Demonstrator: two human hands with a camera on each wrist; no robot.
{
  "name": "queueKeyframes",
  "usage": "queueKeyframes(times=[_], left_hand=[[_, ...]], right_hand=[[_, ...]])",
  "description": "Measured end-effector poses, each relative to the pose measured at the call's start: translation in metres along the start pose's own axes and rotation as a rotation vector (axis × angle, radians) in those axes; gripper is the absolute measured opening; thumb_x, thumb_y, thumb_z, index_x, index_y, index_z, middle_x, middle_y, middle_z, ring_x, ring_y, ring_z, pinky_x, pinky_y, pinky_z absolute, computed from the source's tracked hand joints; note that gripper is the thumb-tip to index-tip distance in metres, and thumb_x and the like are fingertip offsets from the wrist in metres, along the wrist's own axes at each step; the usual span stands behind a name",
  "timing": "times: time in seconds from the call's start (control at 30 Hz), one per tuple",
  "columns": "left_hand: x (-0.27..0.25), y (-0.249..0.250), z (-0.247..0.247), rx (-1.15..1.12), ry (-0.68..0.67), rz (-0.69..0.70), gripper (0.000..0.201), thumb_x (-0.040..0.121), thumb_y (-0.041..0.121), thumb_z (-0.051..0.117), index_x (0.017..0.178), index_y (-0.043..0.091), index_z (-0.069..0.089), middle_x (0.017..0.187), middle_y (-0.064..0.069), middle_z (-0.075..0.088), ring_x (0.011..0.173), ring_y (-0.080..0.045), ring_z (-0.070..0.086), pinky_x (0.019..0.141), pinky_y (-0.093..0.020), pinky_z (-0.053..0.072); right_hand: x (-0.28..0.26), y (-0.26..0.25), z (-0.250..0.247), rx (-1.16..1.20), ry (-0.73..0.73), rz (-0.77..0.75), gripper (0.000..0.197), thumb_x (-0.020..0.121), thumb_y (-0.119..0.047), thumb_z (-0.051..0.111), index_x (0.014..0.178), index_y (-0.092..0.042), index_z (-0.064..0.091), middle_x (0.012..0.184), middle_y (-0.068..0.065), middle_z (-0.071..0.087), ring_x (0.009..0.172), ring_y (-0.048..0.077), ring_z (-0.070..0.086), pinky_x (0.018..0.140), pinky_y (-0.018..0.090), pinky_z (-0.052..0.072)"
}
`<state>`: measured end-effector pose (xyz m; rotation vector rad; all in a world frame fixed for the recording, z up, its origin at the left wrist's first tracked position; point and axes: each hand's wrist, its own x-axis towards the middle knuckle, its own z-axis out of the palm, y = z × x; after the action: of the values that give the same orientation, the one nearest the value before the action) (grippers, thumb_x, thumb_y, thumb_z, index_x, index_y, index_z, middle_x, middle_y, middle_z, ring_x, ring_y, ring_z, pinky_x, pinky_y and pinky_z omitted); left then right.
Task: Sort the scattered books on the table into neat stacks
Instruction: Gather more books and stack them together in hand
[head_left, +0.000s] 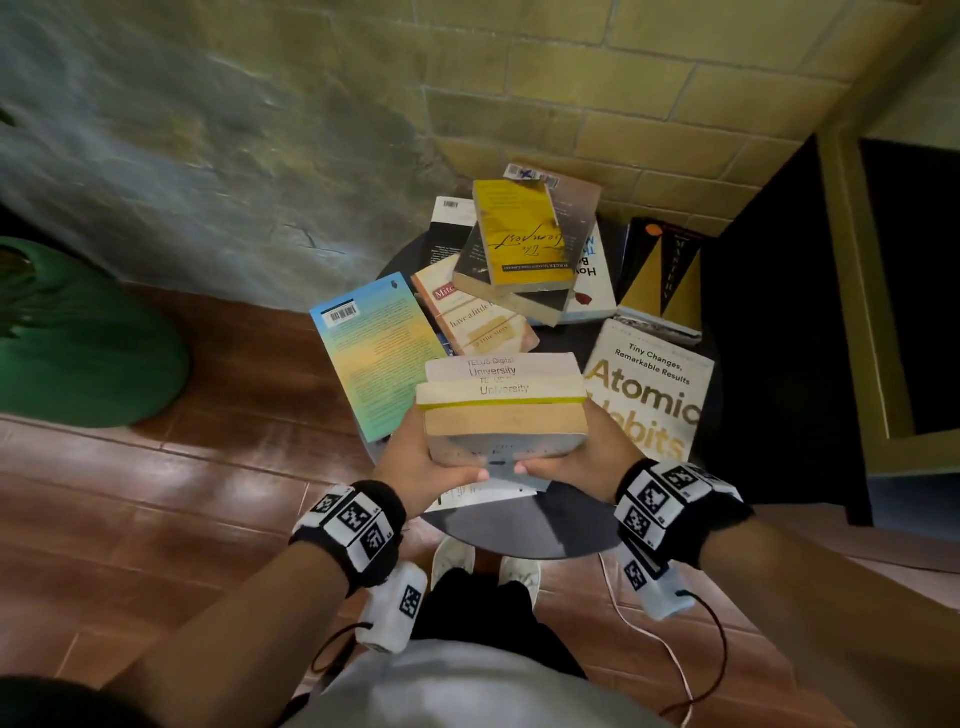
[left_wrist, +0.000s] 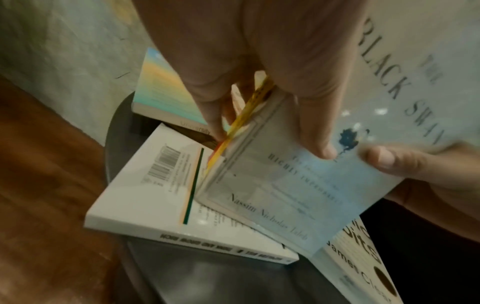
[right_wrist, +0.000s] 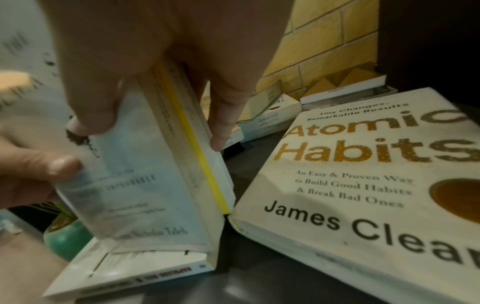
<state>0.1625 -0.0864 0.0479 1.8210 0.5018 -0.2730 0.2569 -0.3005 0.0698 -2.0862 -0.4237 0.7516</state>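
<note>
Gathering step: left hand (head_left: 423, 457) and right hand (head_left: 582, 457), each grip clamped on the held book stack (head_left: 504, 410), above the surface (head_left: 530, 530) near edge. Next move, judged: set it down squared, then add scattered books (head_left: 524, 254).

Yellow brick wall (head_left: 597, 78), wood-plank floor (head_left: 156, 519), green plant pot (head_left: 78, 353), dim light.

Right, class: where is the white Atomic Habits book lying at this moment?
In the head view the white Atomic Habits book lies flat on the round dark table, at its right side, just right of the right hand and the held books.
</note>
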Motion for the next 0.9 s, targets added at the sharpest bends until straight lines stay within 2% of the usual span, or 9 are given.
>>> queueKeyframes(times=[0.2,0.3,0.37,0.43,0.53,0.63,0.7,0.8,0.9], left_hand=[[-0.006,-0.006,0.001,-0.049,0.01,-0.035,0.091,0.044,0.047,0.095,0.124,0.018,0.06,0.112,-0.002,0.073,0.107,-0.015,0.069,0.097,-0.041,0.054],[-0.006,-0.007,0.002,-0.044,-0.026,-0.056,0.091,0.047,0.039,0.096,0.126,0.014,0.058,0.114,-0.004,0.071,0.102,-0.009,0.07,0.084,-0.023,0.057],[-0.005,-0.007,0.002,-0.028,-0.037,-0.054,0.09,0.048,0.038,0.094,0.126,0.015,0.057,0.115,-0.002,0.071,0.105,-0.008,0.069,0.084,-0.019,0.056],[-0.005,-0.007,0.002,-0.026,-0.049,-0.053,0.088,0.048,0.04,0.093,0.126,0.018,0.057,0.114,0.002,0.071,0.109,-0.011,0.067,0.092,-0.025,0.054],[-0.003,-0.002,-0.001,-0.054,-0.067,-0.052,0.08,0.059,0.025,0.092,0.13,0.016,0.055,0.119,0.002,0.07,0.111,-0.009,0.066,0.09,-0.022,0.054],[-0.002,0.007,-0.01,-0.008,-0.092,-0.031,0.091,0.053,0.05,0.089,0.133,0.026,0.053,0.12,0.013,0.068,0.113,-0.004,0.062,0.098,-0.031,0.05],[0.002,0.013,-0.016,-0.035,-0.073,-0.059,0.095,0.053,0.052,0.089,0.135,0.03,0.046,0.121,0.016,0.066,0.113,-0.005,0.061,0.095,-0.033,0.05],[0.009,0.024,-0.021,-0.176,-0.021,-0.103,0.084,0.065,0.032,0.089,0.134,0.026,0.041,0.119,0.012,0.065,0.106,-0.006,0.063,0.091,-0.034,0.052],[0.017,0.032,-0.027,-0.267,-0.016,-0.152,0.095,0.055,0.041,0.09,0.135,0.024,0.041,0.123,0.006,0.067,0.109,-0.014,0.066,0.096,-0.044,0.053]], right_hand=[[-0.003,0.005,0.002,-0.002,-0.003,-0.02,0.09,0.052,-0.057,0.083,0.127,-0.018,0.052,0.117,-0.009,0.064,0.11,0.006,0.061,0.093,0.038,0.052],[-0.003,0.007,0.002,-0.013,-0.039,-0.022,0.093,0.052,-0.053,0.085,0.13,-0.017,0.049,0.117,-0.01,0.064,0.111,0.005,0.06,0.094,0.038,0.052],[-0.001,0.009,0.001,-0.018,-0.058,-0.007,0.094,0.05,-0.052,0.084,0.13,-0.018,0.049,0.116,-0.011,0.064,0.11,0.005,0.061,0.094,0.039,0.052],[-0.002,0.008,0.0,-0.029,-0.063,-0.002,0.091,0.05,-0.053,0.08,0.128,-0.018,0.05,0.114,-0.01,0.065,0.107,0.007,0.062,0.093,0.039,0.053],[0.001,0.005,-0.002,-0.021,-0.046,-0.012,0.083,0.054,-0.051,0.079,0.125,-0.016,0.053,0.112,-0.008,0.065,0.105,0.007,0.062,0.092,0.039,0.053],[0.009,-0.002,-0.007,-0.017,-0.07,-0.05,0.087,0.058,-0.048,0.083,0.133,-0.022,0.046,0.12,-0.011,0.062,0.114,0.005,0.058,0.097,0.037,0.05],[0.017,-0.01,-0.011,0.014,-0.103,-0.057,0.088,0.064,-0.044,0.083,0.137,-0.024,0.039,0.125,-0.012,0.059,0.118,0.007,0.055,0.099,0.036,0.049],[0.032,-0.023,-0.016,0.08,-0.124,-0.025,0.083,0.075,-0.033,0.079,0.142,-0.024,0.031,0.122,-0.014,0.057,0.116,0.009,0.055,0.099,0.031,0.047],[0.046,-0.034,-0.011,0.157,-0.126,-0.012,0.07,0.08,-0.032,0.075,0.137,-0.03,0.035,0.12,-0.017,0.059,0.116,0.008,0.057,0.1,0.032,0.047]])
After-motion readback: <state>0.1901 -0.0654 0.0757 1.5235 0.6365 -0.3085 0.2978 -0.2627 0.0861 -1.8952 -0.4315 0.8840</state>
